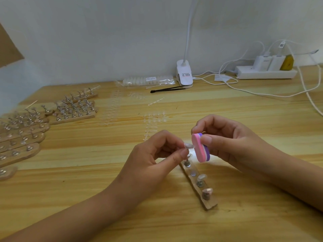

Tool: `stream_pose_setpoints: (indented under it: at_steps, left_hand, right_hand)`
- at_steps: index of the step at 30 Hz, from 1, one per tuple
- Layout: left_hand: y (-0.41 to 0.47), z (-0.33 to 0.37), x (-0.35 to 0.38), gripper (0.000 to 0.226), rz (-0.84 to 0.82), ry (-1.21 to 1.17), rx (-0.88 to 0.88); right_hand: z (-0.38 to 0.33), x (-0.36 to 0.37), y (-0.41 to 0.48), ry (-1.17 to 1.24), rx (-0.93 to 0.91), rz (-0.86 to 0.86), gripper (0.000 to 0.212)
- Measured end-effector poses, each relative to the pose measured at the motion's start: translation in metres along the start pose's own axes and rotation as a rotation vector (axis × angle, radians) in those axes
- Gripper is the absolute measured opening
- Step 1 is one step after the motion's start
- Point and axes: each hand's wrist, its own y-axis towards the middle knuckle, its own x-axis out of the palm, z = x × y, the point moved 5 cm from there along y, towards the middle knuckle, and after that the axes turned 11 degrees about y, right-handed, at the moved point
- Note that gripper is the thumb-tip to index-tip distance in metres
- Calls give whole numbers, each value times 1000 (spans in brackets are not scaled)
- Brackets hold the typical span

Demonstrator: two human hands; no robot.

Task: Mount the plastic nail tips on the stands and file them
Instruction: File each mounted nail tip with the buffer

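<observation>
The clear nail tip (189, 146) is hard to make out: a small glassy sliver above the far end of the wooden strip (210, 203), pinched between thumb and forefinger of the left hand (153, 158). Those fingers (180, 155) hide whether it sits on a peg or is only held. The right hand (230, 144) grips a buffer block (201, 149) — round-ended, spongy-looking, layered pink, white and purple — with curled fingers closed on its upper end. Its pink face is touching the tip or just beside it (I cannot tell which). Both forearms run off the bottom edge.

The strip lies on the bench (262, 119), pale wood with a long streaky grain. It carries small metal stands. The far stand (187, 162) is just under the left thumb. The middle stand (201, 179) and the nearest stand (207, 193) are each capped with a translucent tip. A bare round metal disc (193, 173) lies between the far and middle ones.

To the left lie more strips with stands (75, 109), the nearest cut by the picture's edge. Loose clear tips (152, 123) almost vanish against the grain. Along the wall are a plastic bag of tips (148, 81), black tweezers (167, 89), a white clip lamp (185, 75) — its stalk leaving the top — and a white power strip (265, 73) with trailing cables.
</observation>
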Motion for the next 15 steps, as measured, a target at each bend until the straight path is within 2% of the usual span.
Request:
stream_pose_setpoints:
  at_steps: [4, 7, 11, 15]
  left_hand:
    - [0, 0, 1, 9, 1, -21, 3]
    - [-2, 1, 2, 7, -10, -6, 8]
    - [-1, -1, 0, 12, -4, -7, -21]
    - [-1, -1, -1, 13, -2, -57, -35]
  right_hand:
    - [1, -5, 2, 26, 9, 97, 16]
    - [-3, -3, 1, 72, -30, 63, 18]
    - [-4, 1, 0, 6, -58, 16, 19]
    - [-16, -4, -3, -77, -272, 85, 23]
